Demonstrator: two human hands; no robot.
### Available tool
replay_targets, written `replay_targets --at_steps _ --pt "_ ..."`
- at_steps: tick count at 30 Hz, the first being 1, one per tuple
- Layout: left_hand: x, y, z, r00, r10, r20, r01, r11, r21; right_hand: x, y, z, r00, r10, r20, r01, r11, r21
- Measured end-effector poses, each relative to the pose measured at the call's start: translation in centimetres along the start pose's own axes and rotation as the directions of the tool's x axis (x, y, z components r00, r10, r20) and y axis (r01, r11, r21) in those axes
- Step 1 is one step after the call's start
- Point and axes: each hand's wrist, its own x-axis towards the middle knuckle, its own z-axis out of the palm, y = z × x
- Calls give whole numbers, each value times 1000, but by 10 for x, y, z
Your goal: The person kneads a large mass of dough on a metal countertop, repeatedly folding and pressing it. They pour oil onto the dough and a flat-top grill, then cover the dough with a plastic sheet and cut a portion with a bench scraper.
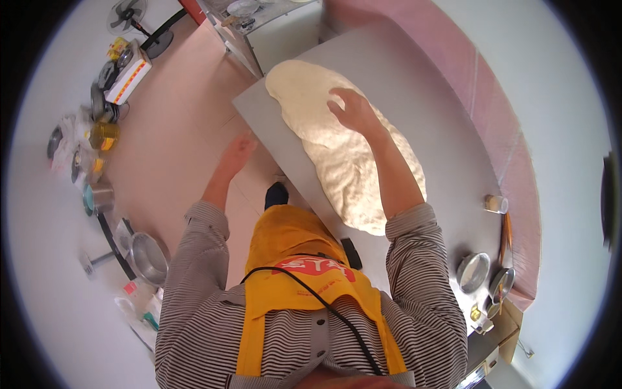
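Note:
A long, thick slab of pale dough (311, 112) lies on a grey metal worktop (413, 87), its far end smooth and its near part wrinkled. Over the dough is my right hand (354, 111), thumb and fingers apart and curved, with nothing held; whether it touches the dough cannot be told. My left hand (239, 150) is off to the left, beyond the worktop's edge and above the floor. It is blurred, its fingers look partly bent, and no object shows in it.
Metal bowls (473, 273) and a clear cup (496, 204) stand at the worktop's right side. Along the left wall are an oil jug (104, 136), a metal pot (99, 198), a large basin (148, 258) and a white box (129, 80). A fan (127, 14) stands at upper left.

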Motion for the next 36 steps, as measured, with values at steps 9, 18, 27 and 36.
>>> replay_targets --at_steps 9,18,27,36 --pt "170 117 36 927 -323 188 374 824 -425 165 62 96 975 224 10 -208 921 -330" --pt "172 83 54 944 -65 324 330 216 -919 187 79 117 873 266 409 -289 957 -6" --pt "-38 267 114 359 815 455 -618 573 -539 -132 -13 -101 952 282 -120 -40 503 864" --pt "-64 276 180 209 852 479 -822 419 -386 -362 24 -57 332 916 -225 -670 397 627"
